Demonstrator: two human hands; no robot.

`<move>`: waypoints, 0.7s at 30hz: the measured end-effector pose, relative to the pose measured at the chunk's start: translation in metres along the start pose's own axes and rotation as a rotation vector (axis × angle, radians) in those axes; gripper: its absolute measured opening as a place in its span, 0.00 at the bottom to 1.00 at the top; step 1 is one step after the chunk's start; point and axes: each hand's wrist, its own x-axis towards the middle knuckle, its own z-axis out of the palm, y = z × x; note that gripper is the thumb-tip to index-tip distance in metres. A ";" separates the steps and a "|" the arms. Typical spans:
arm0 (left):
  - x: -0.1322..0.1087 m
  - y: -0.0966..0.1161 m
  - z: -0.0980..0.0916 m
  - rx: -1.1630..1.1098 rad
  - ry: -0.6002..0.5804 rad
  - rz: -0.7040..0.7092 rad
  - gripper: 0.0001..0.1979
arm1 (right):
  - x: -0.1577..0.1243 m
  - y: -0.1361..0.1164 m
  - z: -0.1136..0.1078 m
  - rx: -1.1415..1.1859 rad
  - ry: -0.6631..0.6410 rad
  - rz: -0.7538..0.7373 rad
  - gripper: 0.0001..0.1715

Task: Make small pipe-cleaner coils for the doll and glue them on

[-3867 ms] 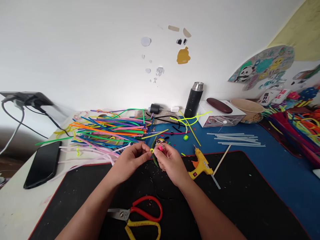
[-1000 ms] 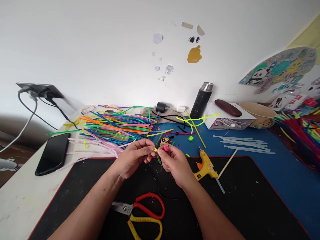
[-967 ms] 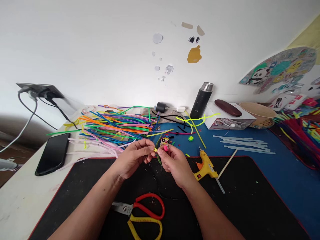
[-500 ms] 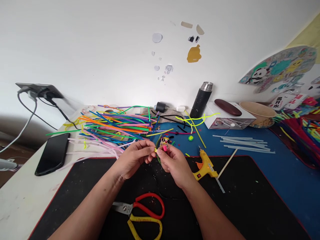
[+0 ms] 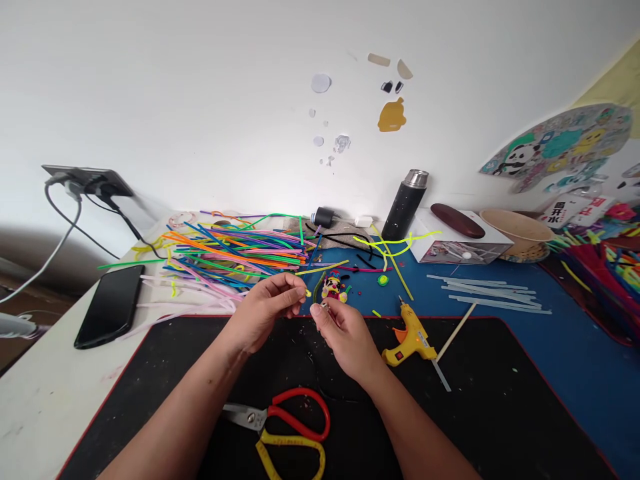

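Note:
My left hand (image 5: 270, 308) pinches a small yellow piece (image 5: 308, 293), likely pipe cleaner, between thumb and fingertips. Just to its right, my right hand (image 5: 349, 337) is closed with thumb against fingers; whatever it may hold is too small to make out. Behind the right hand lies a small figure (image 5: 332, 288) with a black-and-white face and pink and yellow parts, its lower end partly hidden. A dark green pipe cleaner (image 5: 314, 290) runs between the two hands. Below them, scissors (image 5: 290, 427) with one red and one yellow handle rest on the black mat (image 5: 200, 333).
A yellow glue gun (image 5: 413, 337) lies to the right, near clear glue sticks (image 5: 493, 293). Colourful pipe cleaners (image 5: 240, 250) are heaped at the back left, beside a phone (image 5: 110, 307). A black flask (image 5: 405, 207) and a white box (image 5: 457, 240) stand by the wall.
My hands have drawn apart from touching fingertips. The yellow piece stays with my left hand; my right hand has moved slightly down. More of the small figure shows. The view has shifted slightly.

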 end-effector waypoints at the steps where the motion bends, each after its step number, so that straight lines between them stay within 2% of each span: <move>1: 0.000 0.000 0.000 0.004 -0.003 -0.002 0.20 | 0.000 0.000 0.000 -0.039 0.023 -0.013 0.30; 9: -0.001 0.000 0.000 0.040 -0.035 -0.017 0.21 | -0.002 -0.008 0.004 -0.292 0.068 -0.065 0.22; 21: -0.001 -0.001 0.001 0.069 -0.070 -0.030 0.18 | -0.004 -0.007 0.008 -0.362 0.076 -0.106 0.17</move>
